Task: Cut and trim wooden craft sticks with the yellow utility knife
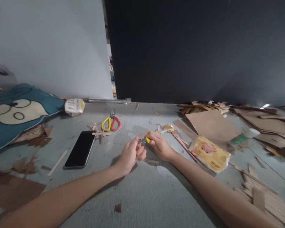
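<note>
My left hand point(131, 154) is closed in a pinch on a small flat wooden stick point(143, 134) that juts up and away from my fingers. My right hand point(159, 146) is closed around a small yellow-handled tool point(147, 139), whose tip sits against the stick between the two hands. Both hands rest low over the grey floor point(142, 190), almost touching each other. What kind of tool it is stays hidden by my fingers.
A black phone point(80, 148) lies left of my hands, with yellow-and-red scissors point(111, 123) and crossed sticks point(100, 132) beyond it. A teal cushion point(16, 110) lies far left. A yellow packet point(210, 152), a red pencil point(184, 147), cardboard sheets point(212, 126) and stacked sticks point(263, 196) fill the right.
</note>
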`<act>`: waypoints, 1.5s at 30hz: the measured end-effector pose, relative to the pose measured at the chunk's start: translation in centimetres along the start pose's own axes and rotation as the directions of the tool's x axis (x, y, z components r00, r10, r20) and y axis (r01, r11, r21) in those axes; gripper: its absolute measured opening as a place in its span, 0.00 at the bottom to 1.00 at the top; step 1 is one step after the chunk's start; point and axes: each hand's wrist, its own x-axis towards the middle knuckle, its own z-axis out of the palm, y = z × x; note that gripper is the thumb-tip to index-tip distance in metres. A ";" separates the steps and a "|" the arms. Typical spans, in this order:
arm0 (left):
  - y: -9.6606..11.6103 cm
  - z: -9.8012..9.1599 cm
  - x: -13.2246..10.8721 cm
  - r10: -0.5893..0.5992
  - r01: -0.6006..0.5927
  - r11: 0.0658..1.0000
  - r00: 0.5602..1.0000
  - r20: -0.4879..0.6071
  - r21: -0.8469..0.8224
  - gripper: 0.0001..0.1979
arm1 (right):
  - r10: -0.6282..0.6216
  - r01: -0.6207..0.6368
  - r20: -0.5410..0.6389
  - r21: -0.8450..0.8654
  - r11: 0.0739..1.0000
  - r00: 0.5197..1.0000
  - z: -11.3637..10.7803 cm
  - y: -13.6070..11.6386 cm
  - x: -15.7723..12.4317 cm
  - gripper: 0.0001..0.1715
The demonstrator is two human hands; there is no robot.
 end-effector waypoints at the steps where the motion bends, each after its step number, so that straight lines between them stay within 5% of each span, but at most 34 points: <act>1: 0.0 -0.1 0.0 0.001 -0.001 1.000 1.000 0.002 0.014 0.33 | 0.005 -0.005 0.008 -0.004 1.000 1.000 0.0 0.0 0.0 0.37; 28: -0.1 0.4 -0.2 0.036 -0.036 0.998 0.999 -0.009 0.054 0.32 | -0.003 0.001 -0.053 -0.037 0.999 0.999 0.4 0.0 -0.3 0.32; 45: -0.2 0.9 -0.8 0.095 -0.108 0.981 0.992 0.087 0.163 0.34 | -0.018 0.021 -0.049 0.050 0.999 0.999 0.4 -0.5 -0.5 0.34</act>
